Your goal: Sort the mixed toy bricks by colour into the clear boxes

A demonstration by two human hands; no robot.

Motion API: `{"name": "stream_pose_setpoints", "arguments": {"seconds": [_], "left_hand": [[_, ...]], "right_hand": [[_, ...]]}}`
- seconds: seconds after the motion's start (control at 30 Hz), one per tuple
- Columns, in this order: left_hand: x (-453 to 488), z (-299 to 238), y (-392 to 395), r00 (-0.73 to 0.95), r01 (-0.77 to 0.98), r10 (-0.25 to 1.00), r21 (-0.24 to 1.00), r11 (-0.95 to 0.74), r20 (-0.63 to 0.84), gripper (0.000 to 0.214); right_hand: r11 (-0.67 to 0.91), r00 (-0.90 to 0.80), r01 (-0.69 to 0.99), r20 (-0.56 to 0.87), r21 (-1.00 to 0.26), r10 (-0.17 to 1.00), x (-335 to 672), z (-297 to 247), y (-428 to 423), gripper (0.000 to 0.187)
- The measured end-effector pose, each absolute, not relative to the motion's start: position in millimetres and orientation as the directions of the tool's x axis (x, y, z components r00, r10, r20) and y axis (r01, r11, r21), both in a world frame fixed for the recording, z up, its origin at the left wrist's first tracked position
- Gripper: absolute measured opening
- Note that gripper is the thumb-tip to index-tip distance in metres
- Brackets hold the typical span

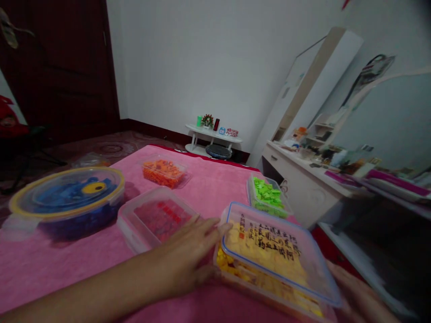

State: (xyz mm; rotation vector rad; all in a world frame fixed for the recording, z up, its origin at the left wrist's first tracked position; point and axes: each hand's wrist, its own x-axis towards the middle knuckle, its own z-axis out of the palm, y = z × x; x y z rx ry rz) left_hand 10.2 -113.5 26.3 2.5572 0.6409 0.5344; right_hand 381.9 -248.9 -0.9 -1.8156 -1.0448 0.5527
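In front of me is a clear plastic container (269, 287) of yellow pieces. Its see-through lid (269, 246), with a blue rim and dark writing, lies over the top, skewed, leaving the near strip of pieces uncovered. My left hand (193, 251) grips the container's left end, a fingertip on the lid's corner and the thumb lower at the side. My right hand (357, 291) is at the right end against the lid's edge, its fingers partly hidden and blurred. Just beyond my left hand stands a lidded container of red pieces (161, 217).
A round yellow-rimmed tub of blue pieces (74, 202) stands at the left. Farther back are a box of orange pieces (163, 172) and a box of green pieces (269, 195). All rest on a pink cloth (215, 175). A white dresser (303, 170) stands at the right.
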Motion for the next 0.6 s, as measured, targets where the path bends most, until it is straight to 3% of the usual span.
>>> {"name": "stream_pose_setpoints", "arguments": {"seconds": [0.13,0.23,0.4,0.6], "left_hand": [[16,15,-116,0.833,0.395,0.511,0.419,-0.817,0.211,0.068],[19,18,-116,0.835,0.388,0.508,0.427,-0.817,0.211,0.053],[19,20,-114,0.797,0.344,0.535,0.518,-0.783,0.280,0.046],[20,20,-111,0.717,0.219,0.567,0.642,-0.735,0.406,0.041]], "right_hand": [[-0.312,0.533,0.245,-0.142,-0.918,0.834,375,7,-238,0.034],[-0.381,0.508,0.175,-0.248,-0.908,0.825,370,8,-238,0.038],[-0.433,0.480,0.203,-0.296,-0.878,0.826,372,10,-236,0.042],[-0.353,0.517,0.151,-0.231,-0.923,0.824,374,25,-234,0.040]]}}
